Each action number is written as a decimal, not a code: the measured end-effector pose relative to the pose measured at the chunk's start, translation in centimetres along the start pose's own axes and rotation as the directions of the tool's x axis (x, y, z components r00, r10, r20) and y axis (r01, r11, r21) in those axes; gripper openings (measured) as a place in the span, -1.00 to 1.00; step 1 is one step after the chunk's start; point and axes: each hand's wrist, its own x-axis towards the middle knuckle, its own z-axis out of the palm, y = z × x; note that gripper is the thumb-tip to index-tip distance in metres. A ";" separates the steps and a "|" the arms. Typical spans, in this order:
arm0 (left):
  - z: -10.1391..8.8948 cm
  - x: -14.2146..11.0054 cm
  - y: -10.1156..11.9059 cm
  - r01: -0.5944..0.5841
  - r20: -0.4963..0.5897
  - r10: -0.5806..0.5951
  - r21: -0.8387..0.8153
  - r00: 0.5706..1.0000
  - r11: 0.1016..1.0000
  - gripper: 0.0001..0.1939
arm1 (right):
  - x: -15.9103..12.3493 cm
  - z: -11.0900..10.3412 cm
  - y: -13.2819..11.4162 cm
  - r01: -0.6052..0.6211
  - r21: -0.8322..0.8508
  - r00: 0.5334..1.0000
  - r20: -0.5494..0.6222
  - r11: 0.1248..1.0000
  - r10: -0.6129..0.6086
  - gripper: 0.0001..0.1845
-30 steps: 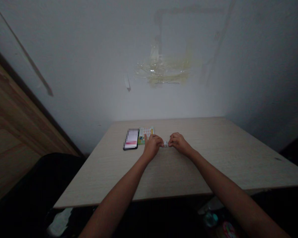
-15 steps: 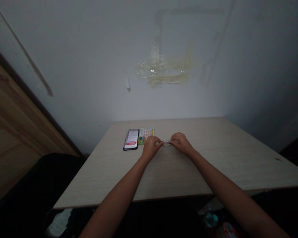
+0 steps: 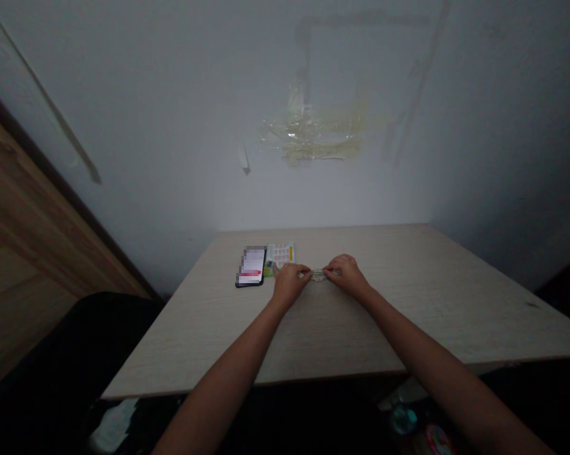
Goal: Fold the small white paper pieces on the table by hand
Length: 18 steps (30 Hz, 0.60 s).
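Head view: the left hand [image 3: 289, 282] and right hand [image 3: 347, 275] face each other above or on the tabletop [image 3: 332, 341], a small pale strip [image 3: 318, 275] between them. Left: thumb and fingers drawn nearly together, apparently pinching the strip's left end. Right: similarly narrow pinch at the right end. Material not determinable; the strip is small in view, with faint lines along it, and its ends are hidden by the fingertips. Whether it touches the tabletop cannot be told.

Step in hand, as judged: two-handed fingertip work on the strip, perhaps folding or shaping. Any further move would call for a light, even pinch at both ends, with the hands level and close; uneven pull could skew or crease it.

Nearby: a phone [image 3: 251, 266] lies screen up, display obscured. A printed packet [image 3: 283, 253] lies just beside its right edge, partly covered in view by the left hand; contact with that hand is unclear. Beyond, clear tape [image 3: 320, 136] is stuck to the wall [image 3: 171, 126].
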 end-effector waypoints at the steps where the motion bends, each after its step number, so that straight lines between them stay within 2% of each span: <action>1: 0.1 0.0 0.0 -0.001 0.001 0.001 0.001 1.000 1.000 -0.82 | 0.0 0.1 0.0 -0.007 0.002 1.000 -0.010 1.000 0.007 -0.82; 8: 0.3 0.0 0.5 0.017 -0.034 -0.017 0.001 0.999 1.000 -0.85 | 0.0 0.5 -0.2 -0.028 0.035 0.999 -0.043 0.999 0.029 -0.87; 18: 0.2 0.2 0.6 0.051 0.003 -0.051 -0.037 0.999 0.998 -0.87 | 0.0 0.7 -0.3 -0.027 0.035 0.998 -0.057 0.999 0.029 -0.87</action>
